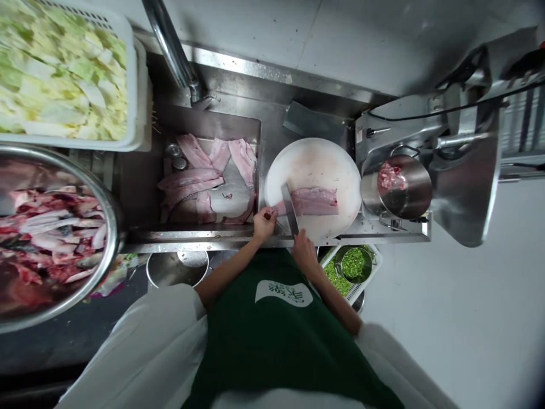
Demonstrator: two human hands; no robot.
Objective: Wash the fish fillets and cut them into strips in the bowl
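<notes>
Knife (290,209): one, right hand (303,250) grip clenched round its handle.
Fish strip (317,200): one on round board (315,159), left hand (264,222) grip holding its end.
Apron (272,341) words: too blurry.

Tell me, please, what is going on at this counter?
A person in a green apron is cutting a fillet on a round white board. The right hand holds a knife, its blade set across the fillet near one end, and the left hand grips that end. More fillets lie in the sink to the left. A pot to the right of the board holds pink pieces.
</notes>
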